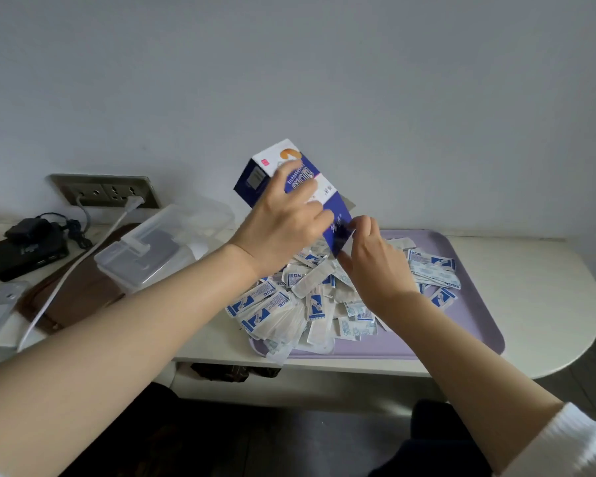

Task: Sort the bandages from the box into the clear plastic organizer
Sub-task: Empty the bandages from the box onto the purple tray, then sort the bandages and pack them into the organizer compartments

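Two hands work one carton over a loaded tray. We read the scene from the cream counter [547,270], which carries everything, down to the smallest parts.

The lavender tray [461,339] lies on the counter's right half. A loose heap of bandages [289,304] in blue-and-white wrappers covers the tray from its centre to nine o'clock, and a few overhang the rim at seven o'clock.

The clear plastic organizer [159,249] stands just beside the tray at ten o'clock. We see no bandage in it, and we cannot tell whether its lid is up.

The box [255,177] is held above the heap, tilted, with its closed end toward eleven o'clock and its mouth toward five o'clock, pointing down at the pile.

The left hand [283,222] grips the box, its fingers curled across the printed face. The right hand [372,263] pinches the box's lower end at the mouth. What is left inside is hidden from us.

We judge the step in hand to be emptying the box, so sorting has not begun. To do it well, we keep the mouth low over the tray's centre and hold the flap clear so that no wrapper catches on it. We also shake gently, because the heap at seven o'clock could spill off the rim. We then set the box aside at three o'clock, away from the organizer.
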Available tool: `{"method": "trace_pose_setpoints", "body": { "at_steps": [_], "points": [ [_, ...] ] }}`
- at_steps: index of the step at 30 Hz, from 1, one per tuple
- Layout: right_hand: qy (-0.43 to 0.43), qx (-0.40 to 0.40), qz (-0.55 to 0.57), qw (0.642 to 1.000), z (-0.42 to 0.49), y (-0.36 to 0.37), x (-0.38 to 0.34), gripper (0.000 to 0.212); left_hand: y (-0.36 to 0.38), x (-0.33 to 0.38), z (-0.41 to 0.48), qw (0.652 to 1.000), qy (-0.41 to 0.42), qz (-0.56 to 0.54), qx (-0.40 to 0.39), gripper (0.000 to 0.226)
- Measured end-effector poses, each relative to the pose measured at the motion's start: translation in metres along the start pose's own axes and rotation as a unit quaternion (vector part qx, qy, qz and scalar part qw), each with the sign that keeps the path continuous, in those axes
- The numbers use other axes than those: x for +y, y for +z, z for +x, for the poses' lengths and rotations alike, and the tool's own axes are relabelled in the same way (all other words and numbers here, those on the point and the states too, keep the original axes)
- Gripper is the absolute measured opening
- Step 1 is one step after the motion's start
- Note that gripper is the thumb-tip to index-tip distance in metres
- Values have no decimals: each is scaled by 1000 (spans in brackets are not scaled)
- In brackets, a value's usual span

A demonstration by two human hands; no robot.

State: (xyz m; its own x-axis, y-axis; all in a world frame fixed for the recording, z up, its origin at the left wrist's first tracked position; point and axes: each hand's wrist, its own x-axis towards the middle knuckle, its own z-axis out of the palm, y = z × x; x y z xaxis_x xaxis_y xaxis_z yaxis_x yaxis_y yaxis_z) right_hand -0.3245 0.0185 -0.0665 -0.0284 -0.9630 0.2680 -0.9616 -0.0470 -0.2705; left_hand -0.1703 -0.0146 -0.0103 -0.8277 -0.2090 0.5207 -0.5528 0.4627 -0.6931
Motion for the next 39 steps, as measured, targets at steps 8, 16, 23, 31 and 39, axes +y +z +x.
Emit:
{"method": "trace_pose_setpoints", "body": {
  "at_steps": [8, 16, 23, 31, 39],
  "points": [
    [-37, 90, 160, 982, 10, -7, -24, 35, 0, -18, -38, 902, -383, -195, 42, 6],
    [-231, -3, 70, 970, 8, 13, -54, 44, -26, -17, -95, 757, -560, -336, -7, 15],
    [-292, 2, 73, 954, 2, 29, -96, 9, -38, -19, -152, 666, -646, -368, -62, 18],
    [-310, -74, 34, 947, -7, 52, -130, 17, -21, -25, -204, 711, -624, -273, -174, 24],
    [-237, -125, 77, 961, 7, 58, -126, 35, 0, -26, -189, 727, -608, -252, -196, 18]
  ]
}}
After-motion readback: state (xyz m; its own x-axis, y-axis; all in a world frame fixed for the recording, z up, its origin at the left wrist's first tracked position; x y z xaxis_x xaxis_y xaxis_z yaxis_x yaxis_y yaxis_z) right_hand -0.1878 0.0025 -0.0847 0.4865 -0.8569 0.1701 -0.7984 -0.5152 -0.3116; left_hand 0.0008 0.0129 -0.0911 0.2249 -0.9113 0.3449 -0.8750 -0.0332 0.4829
